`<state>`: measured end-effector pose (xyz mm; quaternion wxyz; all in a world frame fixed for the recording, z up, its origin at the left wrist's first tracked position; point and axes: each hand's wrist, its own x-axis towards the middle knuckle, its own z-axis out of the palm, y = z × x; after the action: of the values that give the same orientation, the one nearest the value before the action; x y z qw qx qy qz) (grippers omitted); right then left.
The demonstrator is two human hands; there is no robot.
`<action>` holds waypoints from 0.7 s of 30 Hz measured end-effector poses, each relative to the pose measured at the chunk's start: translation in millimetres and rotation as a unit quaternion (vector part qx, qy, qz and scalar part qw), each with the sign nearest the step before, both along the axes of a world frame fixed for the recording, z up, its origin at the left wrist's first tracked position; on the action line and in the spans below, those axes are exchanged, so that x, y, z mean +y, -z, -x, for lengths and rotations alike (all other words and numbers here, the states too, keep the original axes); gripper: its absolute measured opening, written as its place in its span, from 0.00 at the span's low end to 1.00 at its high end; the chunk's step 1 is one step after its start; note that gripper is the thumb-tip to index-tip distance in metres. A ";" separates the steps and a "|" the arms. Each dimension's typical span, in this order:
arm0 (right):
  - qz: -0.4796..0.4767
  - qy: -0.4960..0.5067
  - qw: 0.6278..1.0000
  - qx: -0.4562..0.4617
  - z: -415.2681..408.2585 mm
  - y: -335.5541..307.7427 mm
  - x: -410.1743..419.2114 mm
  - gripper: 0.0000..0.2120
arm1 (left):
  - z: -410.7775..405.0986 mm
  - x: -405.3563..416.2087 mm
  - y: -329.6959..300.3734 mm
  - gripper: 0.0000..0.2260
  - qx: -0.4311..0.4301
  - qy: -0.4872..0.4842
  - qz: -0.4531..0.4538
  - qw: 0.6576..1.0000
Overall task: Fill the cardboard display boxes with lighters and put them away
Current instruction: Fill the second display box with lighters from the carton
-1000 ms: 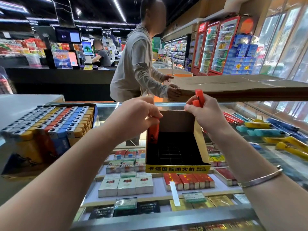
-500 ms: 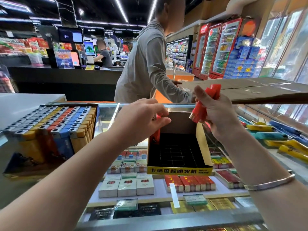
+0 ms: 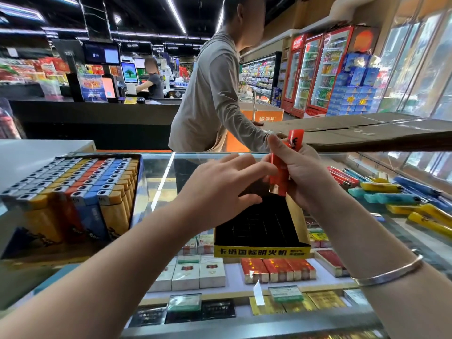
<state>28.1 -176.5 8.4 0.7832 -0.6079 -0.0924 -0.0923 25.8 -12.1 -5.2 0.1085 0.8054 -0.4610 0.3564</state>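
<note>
Left display box [image 3: 73,199] stood full; black-gridded box [image 3: 259,228] looked empty; right hand [image 3: 305,177] gripped red lighters [image 3: 283,167], left hand [image 3: 220,189] fingers spread, reaching them; loose lighters [image 3: 391,199] waited

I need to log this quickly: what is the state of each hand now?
Left hand: open, fingers spread, holding nothing, reaching toward the red lighters.
Right hand: closed around the red lighters, above the empty display box.

An empty black-lined display box [image 3: 261,226] with a yellow front sits on the glass bench [image 3: 159,172]; red lighters [image 3: 283,167] are held above it.
</note>
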 end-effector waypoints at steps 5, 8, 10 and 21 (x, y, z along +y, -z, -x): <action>-0.075 -0.007 0.997 0.016 3.0 -1.6 6.4 0.07 | -0.8 -2.6 2.5 0.19 -0.070 0.016 -0.007 0.997; -0.102 -0.003 0.994 0.045 3.9 -2.0 9.5 0.04 | -1.9 -1.8 3.4 0.12 -0.090 0.030 -0.007 0.995; -0.114 -0.012 0.991 0.064 4.4 -1.9 9.7 0.03 | -2.7 -0.3 3.5 0.10 -0.106 0.033 -0.001 0.994; 0.093 0.076 0.992 -0.039 1.7 -2.0 6.7 0.09 | 2.8 4.4 -14.2 0.13 0.051 0.040 0.262 0.963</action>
<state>26.4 -169.8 10.4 0.7100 -0.6790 -0.0849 -0.1660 23.0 -7.7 9.0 0.3534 0.7468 -0.3772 0.4185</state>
